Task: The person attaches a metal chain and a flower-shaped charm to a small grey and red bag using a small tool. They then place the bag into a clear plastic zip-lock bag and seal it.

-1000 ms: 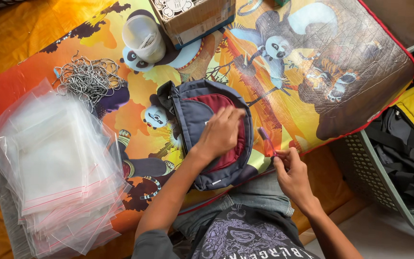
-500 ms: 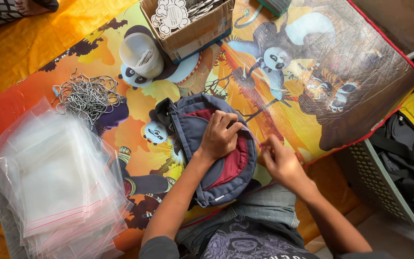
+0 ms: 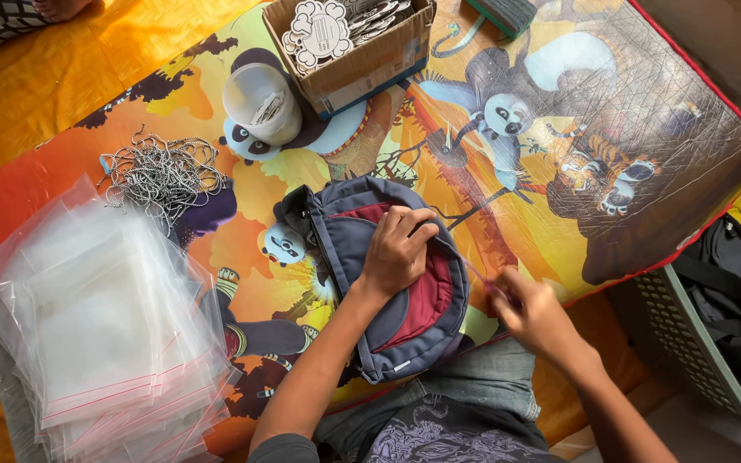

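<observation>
A small grey-blue and maroon pouch (image 3: 405,330) lies on a colourful cartoon-printed mat (image 3: 611,111) in front of me. My left hand (image 3: 398,250) presses down on the pouch's top, fingers curled over its upper edge. Just right of the pouch, my right hand (image 3: 532,315) is pinched around something thin, perhaps a zip pull or cord; it is blurred and I cannot tell what it is.
A stack of clear zip bags (image 3: 105,326) lies at the left. A tangle of metal chains (image 3: 163,176), a white cup (image 3: 261,103) and a cardboard box of cut-outs (image 3: 362,64) sit beyond the pouch. A grey basket with dark clothes (image 3: 731,309) stands at the right.
My right hand has moved from the pouch's right edge outward and slightly down. My left hand has stayed on the pouch, shifting toward its upper edge.
</observation>
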